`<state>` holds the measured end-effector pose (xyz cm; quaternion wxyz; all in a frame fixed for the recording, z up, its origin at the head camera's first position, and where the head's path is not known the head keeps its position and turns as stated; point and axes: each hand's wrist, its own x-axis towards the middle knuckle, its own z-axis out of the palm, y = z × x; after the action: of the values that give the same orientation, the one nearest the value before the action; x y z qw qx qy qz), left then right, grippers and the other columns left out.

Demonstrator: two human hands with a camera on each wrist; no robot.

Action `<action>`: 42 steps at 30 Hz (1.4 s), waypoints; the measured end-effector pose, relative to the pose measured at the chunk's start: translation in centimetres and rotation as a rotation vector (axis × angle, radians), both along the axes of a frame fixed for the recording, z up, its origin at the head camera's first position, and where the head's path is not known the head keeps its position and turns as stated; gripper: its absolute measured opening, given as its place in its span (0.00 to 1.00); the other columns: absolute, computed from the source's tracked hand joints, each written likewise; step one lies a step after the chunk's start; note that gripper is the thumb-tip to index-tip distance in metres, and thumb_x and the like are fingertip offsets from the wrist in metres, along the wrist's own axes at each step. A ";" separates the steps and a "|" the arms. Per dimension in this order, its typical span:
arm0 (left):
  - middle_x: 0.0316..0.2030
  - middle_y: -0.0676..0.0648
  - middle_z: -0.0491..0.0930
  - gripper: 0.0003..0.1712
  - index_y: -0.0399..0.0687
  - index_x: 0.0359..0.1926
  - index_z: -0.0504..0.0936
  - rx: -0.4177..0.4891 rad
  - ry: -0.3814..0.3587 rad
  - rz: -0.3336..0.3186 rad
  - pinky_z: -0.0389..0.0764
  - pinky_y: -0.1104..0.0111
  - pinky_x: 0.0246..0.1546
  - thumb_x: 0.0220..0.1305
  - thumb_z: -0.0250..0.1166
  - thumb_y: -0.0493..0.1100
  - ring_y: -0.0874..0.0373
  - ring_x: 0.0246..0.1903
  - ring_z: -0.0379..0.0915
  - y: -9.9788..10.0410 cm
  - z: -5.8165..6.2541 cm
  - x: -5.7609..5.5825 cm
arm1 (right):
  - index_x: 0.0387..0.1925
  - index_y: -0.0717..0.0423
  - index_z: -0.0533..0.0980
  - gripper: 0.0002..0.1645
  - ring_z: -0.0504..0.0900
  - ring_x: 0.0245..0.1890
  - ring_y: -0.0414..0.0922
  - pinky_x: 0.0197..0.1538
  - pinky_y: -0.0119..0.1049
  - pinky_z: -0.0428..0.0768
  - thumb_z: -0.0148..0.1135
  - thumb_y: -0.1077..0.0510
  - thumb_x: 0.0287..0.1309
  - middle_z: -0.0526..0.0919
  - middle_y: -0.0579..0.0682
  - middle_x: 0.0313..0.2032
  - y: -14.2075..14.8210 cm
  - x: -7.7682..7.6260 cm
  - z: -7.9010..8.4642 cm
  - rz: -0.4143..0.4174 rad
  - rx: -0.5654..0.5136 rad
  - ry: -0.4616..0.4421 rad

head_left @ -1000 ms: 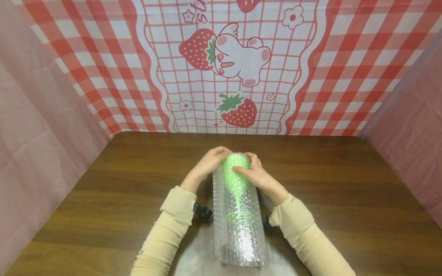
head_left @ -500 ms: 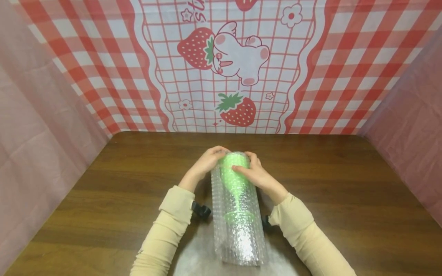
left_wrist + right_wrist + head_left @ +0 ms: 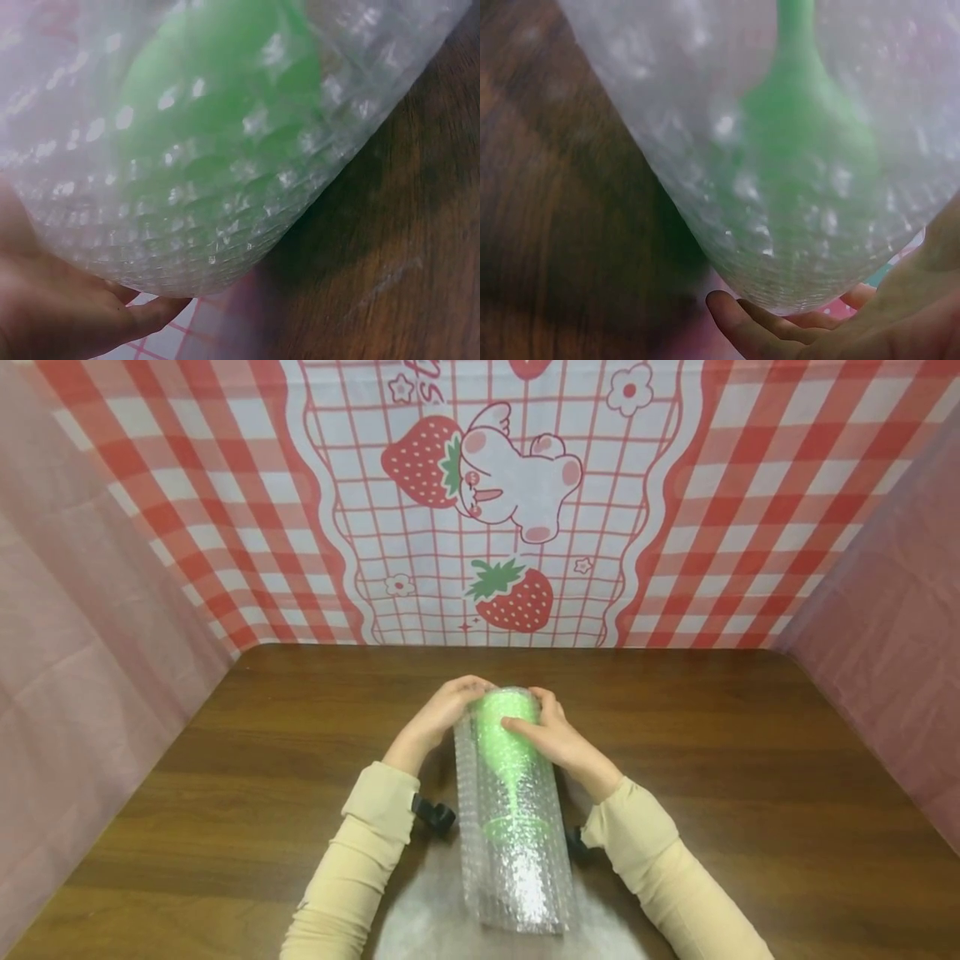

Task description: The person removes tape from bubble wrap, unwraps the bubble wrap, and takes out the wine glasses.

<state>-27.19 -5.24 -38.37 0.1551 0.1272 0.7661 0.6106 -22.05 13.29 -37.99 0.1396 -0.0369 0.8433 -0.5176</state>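
A bright green stemmed goblet lies inside a clear sheet of bubble wrap, its bowl towards the far end and its foot nearer me. In the head view my right hand grips the bowl end through the wrap, thumb across the top and fingers round the far right side. My left hand holds the far left of the wrap, fingers curved over its end. Both wrist views show the wrapped green bowl close up, with left-hand fingers and right-hand fingers against the wrap's end.
Beneath the roll is a brown wooden table, with a pale greyish patch on it near the front. A red-and-white checked cloth with strawberries hangs behind the table. Pink curtains close off both sides.
The head view has shifted slightly, moving the scene a little left and up in it. Both hands keep their hold on the wrapped goblet, with hardly any visible movement.
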 end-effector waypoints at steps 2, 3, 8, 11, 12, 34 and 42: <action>0.51 0.43 0.75 0.17 0.40 0.51 0.74 0.016 -0.012 0.004 0.73 0.63 0.52 0.67 0.48 0.43 0.53 0.48 0.70 -0.1 -0.1 -0.1 | 0.67 0.57 0.38 0.51 0.52 0.64 0.58 0.62 0.54 0.61 0.54 0.41 0.56 0.42 0.63 0.66 0.0 0.0 0.1 0.000 0.004 0.003; 0.51 0.43 0.75 0.17 0.40 0.50 0.74 0.024 -0.016 0.006 0.73 0.62 0.52 0.66 0.48 0.42 0.53 0.48 0.70 -0.1 -0.1 -0.1 | 0.67 0.57 0.38 0.51 0.52 0.64 0.58 0.62 0.54 0.61 0.54 0.41 0.56 0.42 0.63 0.66 0.0 0.1 0.1 0.000 0.007 0.004; 0.52 0.41 0.73 0.17 0.36 0.51 0.73 0.071 -0.036 -0.003 0.71 0.61 0.56 0.67 0.47 0.41 0.52 0.50 0.69 -0.3 0.1 0.0 | 0.67 0.57 0.38 0.50 0.52 0.64 0.58 0.62 0.54 0.61 0.54 0.41 0.56 0.42 0.63 0.66 -0.1 0.2 0.3 0.003 0.011 0.002; 0.52 0.40 0.73 0.17 0.35 0.51 0.73 0.088 -0.034 -0.004 0.71 0.61 0.56 0.66 0.48 0.40 0.52 0.51 0.69 -0.3 -0.1 -0.2 | 0.67 0.57 0.38 0.50 0.52 0.64 0.59 0.62 0.55 0.61 0.54 0.41 0.56 0.42 0.64 0.66 0.0 0.2 0.2 0.006 0.006 0.003; 0.52 0.40 0.73 0.17 0.35 0.51 0.73 0.090 -0.033 -0.001 0.71 0.61 0.56 0.66 0.47 0.40 0.52 0.51 0.69 -0.3 -0.1 -0.2 | 0.67 0.57 0.38 0.50 0.52 0.64 0.59 0.62 0.55 0.61 0.54 0.41 0.56 0.42 0.64 0.66 0.0 0.2 0.2 0.006 0.003 0.004; 0.50 0.35 0.73 0.19 0.29 0.53 0.69 0.290 -0.118 0.223 0.74 0.61 0.53 0.66 0.43 0.35 0.57 0.39 0.74 -0.1 -1.1 -0.7 | 0.67 0.56 0.38 0.51 0.42 0.68 0.57 0.66 0.56 0.52 0.54 0.39 0.56 0.38 0.61 0.68 0.5 0.4 0.3 0.027 -0.014 -0.015; 0.52 0.34 0.72 0.20 0.31 0.55 0.68 0.309 -0.175 0.276 0.74 0.60 0.53 0.69 0.39 0.37 0.49 0.48 0.73 -0.6 -1.4 -0.9 | 0.67 0.58 0.37 0.51 0.41 0.68 0.57 0.67 0.56 0.50 0.53 0.39 0.57 0.39 0.63 0.68 0.7 0.2 0.1 0.029 0.000 -0.012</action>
<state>-28.14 -5.80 -39.76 0.1145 -0.0099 0.6574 0.7447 -21.86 14.02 -37.89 0.1522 -0.0463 0.8418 -0.5157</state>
